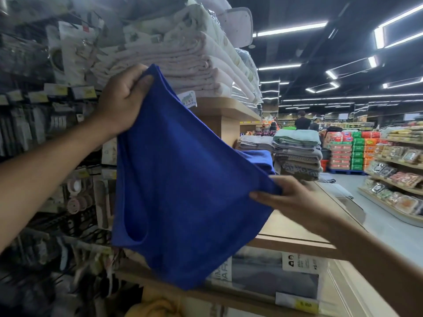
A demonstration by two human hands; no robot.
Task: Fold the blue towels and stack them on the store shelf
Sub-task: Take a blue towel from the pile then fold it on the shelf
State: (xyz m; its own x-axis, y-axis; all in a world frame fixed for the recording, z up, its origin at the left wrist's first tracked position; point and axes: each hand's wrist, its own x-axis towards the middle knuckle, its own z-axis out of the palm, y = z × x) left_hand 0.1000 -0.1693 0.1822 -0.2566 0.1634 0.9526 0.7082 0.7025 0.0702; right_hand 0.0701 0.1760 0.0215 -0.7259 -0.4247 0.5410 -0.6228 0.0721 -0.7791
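Blue and soft, the towel (pixel 183 179) hangs in the air, stretched slantwise between the two hands. The left hand (pixel 124 97) grips its upper corner, held high, and the right hand (pixel 290 197) pinches the lower corner out over the store shelf (pixel 297 227). It looks light and floppy, sagging below both grips, so the corners and edges seem the places to hold it. Just beyond the right hand, another blue towel (pixel 258 159) lies folded on the shelf.
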